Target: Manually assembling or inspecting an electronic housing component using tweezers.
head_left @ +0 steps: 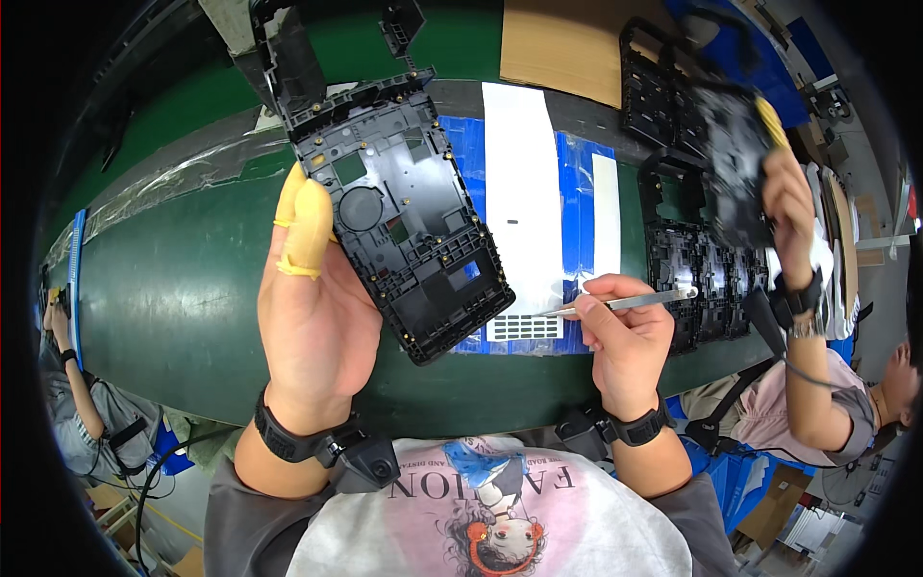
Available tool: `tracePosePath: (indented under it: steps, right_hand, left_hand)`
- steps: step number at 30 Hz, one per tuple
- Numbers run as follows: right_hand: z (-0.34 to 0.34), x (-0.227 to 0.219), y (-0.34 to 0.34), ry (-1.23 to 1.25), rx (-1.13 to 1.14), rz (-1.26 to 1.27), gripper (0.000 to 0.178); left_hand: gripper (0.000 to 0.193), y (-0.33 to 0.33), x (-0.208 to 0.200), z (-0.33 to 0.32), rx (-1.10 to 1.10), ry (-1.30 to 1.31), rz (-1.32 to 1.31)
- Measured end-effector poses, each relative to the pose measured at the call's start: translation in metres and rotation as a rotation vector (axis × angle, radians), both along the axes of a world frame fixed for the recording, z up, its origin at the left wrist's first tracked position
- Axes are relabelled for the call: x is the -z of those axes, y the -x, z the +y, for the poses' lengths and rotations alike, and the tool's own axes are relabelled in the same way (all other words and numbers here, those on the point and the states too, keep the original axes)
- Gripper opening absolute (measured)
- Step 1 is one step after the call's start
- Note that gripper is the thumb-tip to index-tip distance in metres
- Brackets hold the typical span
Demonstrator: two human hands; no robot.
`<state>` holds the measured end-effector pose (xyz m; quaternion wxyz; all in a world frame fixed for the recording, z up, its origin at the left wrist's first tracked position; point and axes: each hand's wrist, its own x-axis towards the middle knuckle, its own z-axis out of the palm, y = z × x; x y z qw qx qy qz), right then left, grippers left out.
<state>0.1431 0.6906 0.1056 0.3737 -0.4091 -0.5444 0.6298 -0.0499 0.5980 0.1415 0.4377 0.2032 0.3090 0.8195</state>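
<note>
While the green belt (183,288) runs across the whole view, curving away to the left, a blue mat (574,207) lies at its near edge just right of centre, with a white sheet (524,192) and a narrower white strip (606,216) laid on it. Stacks of black frames (697,279) sit at the belt's right end, by a co-worker (817,385) who lifts another frame.

The left hand (312,317) comes up from the lower edge, forearm upright, palm turned toward the camera — its fingers are wrapped round the left edge of a black frame (409,221), held tilted above the belt so its lower corner hangs over the mat. Two of those fingers wear yellow cots (303,226), pressed against the frame's side.

The right hand (625,337) rises near the belt's near edge, wrist bent left, fingers closed in a pinch on steel tweezers (620,304). The tweezers lie nearly level, their tip reaching left to a small white label sheet (525,328) at the mat's near edge — whether tip and sheet touch cannot be told.
</note>
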Motion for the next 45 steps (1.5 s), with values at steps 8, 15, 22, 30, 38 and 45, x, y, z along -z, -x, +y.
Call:
tracePosePath:
  steps: [8,15,22,30,38,45]
  right_hand:
    - [-0.001,-0.015,-0.005,0.121,-0.021,0.29,0.015]
    - [-0.017,-0.059,0.021,0.03,-0.076,0.299,0.018]
    - [-0.021,-0.048,0.025,0.024,-0.162,0.298,0.018]
    - [-0.02,-0.048,0.034,0.025,-0.11,0.352,0.021]
    - [-0.017,-0.043,0.031,0.019,-0.13,0.353,0.02]
    - [-0.016,-0.041,0.034,0.022,-0.132,0.361,0.019]
  left_hand:
    - [0.036,-0.017,-0.007,0.007,-0.068,0.216,-0.043]
    - [0.041,-0.03,-0.005,0.0,0.254,0.181,-0.177]
    - [0.045,-0.029,-0.006,-0.002,0.255,0.175,-0.173]
    - [0.041,-0.029,-0.006,-0.004,0.298,0.129,-0.243]
    - [0.041,-0.03,-0.006,-0.005,0.306,0.114,-0.242]
    - [0.041,-0.03,-0.004,-0.004,0.3,0.104,-0.23]
